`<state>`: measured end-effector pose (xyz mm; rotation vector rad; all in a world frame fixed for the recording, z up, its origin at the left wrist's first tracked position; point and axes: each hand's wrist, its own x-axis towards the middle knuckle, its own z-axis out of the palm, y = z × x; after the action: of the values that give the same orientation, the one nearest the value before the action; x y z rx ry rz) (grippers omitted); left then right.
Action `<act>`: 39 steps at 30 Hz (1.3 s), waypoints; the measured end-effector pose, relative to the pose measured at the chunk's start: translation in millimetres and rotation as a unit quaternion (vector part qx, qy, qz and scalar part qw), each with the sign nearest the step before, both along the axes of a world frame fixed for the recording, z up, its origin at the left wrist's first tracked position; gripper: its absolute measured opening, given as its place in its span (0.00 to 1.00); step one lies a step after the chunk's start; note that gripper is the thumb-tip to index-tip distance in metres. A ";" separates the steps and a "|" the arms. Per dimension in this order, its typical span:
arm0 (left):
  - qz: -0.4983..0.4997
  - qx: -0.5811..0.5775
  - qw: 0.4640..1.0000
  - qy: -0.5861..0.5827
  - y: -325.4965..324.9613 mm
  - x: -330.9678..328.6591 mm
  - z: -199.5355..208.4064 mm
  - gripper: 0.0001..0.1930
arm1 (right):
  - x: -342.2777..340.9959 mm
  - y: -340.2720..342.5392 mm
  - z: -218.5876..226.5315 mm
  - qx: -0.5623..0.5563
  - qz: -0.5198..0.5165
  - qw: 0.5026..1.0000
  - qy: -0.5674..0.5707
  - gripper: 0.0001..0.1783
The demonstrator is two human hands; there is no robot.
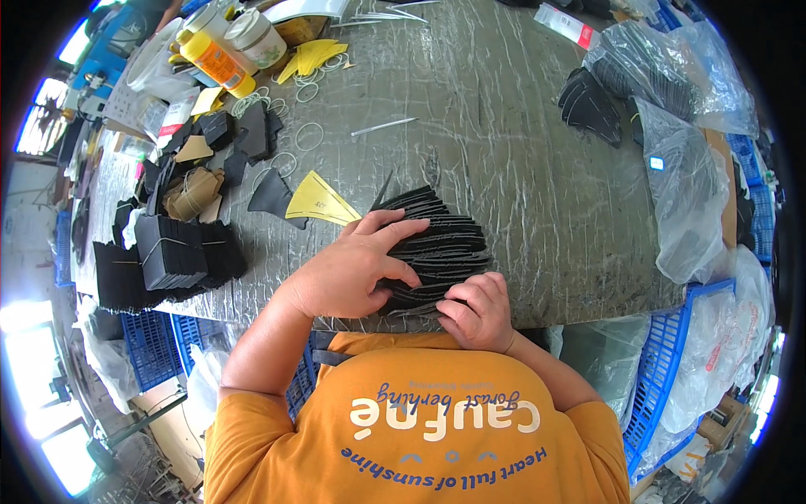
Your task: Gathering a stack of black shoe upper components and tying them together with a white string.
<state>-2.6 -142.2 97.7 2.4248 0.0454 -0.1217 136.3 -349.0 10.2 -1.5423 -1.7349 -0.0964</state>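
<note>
Apparently partway: a banded stack (174,256) sits leftward; fanned black pieces (445,239) lie loose on the tabletop (554,210), left hand (348,265) spreading its grip over them, right hand (477,311) curled against their edge, pinch unclear.

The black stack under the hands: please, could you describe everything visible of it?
The black stack is many thin pieces, perhaps fabric or foam, slightly fanned so their edges show as uneven layers. It lies on the worn grey table, near the person's side. The left hand lies across its left side; the right hand touches its near right corner.
</note>
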 end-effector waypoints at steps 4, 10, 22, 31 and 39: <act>-0.004 -0.003 1.000 -0.007 1.8 1.5 -1.0 0.20 | 1.4 0.6 -1.5 0.005 0.007 1.000 0.003 0.13; 0.013 -0.099 0.991 -0.086 4.6 2.5 -4.0 0.25 | 2.3 8.3 7.9 -0.033 -0.022 0.999 0.018 0.34; 0.220 -0.443 0.862 -0.111 -1.0 -13.0 -64.6 0.39 | 57.0 17.8 45.2 -0.287 0.130 0.948 0.044 0.61; 0.273 -0.457 0.819 -0.213 -19.9 -16.2 -106.3 0.43 | 284.3 74.1 12.2 -0.082 -0.467 0.879 -0.056 0.29; 0.282 -0.375 0.856 -0.216 -17.4 -12.0 -99.7 0.41 | 299.7 77.5 -5.0 -0.103 -0.501 0.852 -0.108 0.30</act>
<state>-14.6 -159.6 -2.0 1.5254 0.4188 0.5736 436.0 -271.5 5.2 -2.5373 -0.9182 -0.6419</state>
